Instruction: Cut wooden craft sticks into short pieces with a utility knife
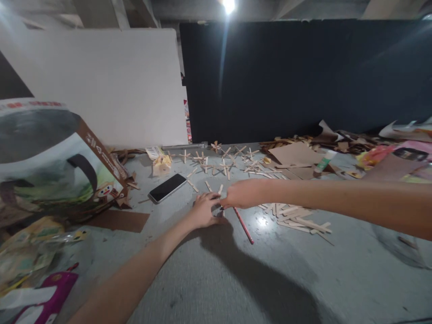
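My left hand rests low on the grey table with its fingers curled. Its thumb and forefinger bend round a small spot where a bit of pale wood and something dark show. From the right, my right hand meets it there, fingers pinched together and pointing down. What either hand grips is mostly covered by the fingers. A red pencil lies just below my right hand. Two short wooden sticks lie just beyond the fingertips. A loose pile of flat wooden sticks is under and beside my right forearm.
Several crossed-stick pieces stand at the back. A phone lies left of my hands. Brown card and a glue stick are at back right. A large printed bag and purple-handled tool sit at left.
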{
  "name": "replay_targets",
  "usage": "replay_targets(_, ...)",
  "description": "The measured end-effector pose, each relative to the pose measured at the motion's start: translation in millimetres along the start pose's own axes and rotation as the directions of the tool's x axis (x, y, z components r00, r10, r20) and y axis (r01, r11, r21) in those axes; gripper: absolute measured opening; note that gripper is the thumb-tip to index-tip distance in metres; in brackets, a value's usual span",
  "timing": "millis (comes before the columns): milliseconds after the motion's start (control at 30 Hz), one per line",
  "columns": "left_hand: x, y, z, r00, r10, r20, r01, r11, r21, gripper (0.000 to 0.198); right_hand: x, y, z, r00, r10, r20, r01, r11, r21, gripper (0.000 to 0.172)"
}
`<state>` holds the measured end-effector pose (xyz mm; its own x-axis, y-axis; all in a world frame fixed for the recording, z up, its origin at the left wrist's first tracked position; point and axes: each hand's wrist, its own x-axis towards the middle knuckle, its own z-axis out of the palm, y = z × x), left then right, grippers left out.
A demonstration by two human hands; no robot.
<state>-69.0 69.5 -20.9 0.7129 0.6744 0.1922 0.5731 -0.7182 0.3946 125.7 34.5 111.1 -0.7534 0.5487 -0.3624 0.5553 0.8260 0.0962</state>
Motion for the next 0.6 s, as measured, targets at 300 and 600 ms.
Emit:
replay_targets(300, -0.3, 1.7, 0.2, 1.0, -0.006, -0.011, 0.006, 1.0, -0.011, 0.061, -0.5, 2.5, 10.9, 0.984, 0.166, -0.059, -0.142, 0.946, 0.29, 0.03)
replay_targets(600, 0.2, 2.8, 0.5, 0.998, -0.056, 0.009, 0.056, 0.998, -0.023, 0.065, 4.1, -9.5, 5.9, 0.858, 0.48, 0.182, -0.5, 0.701, 0.509, 0.029)
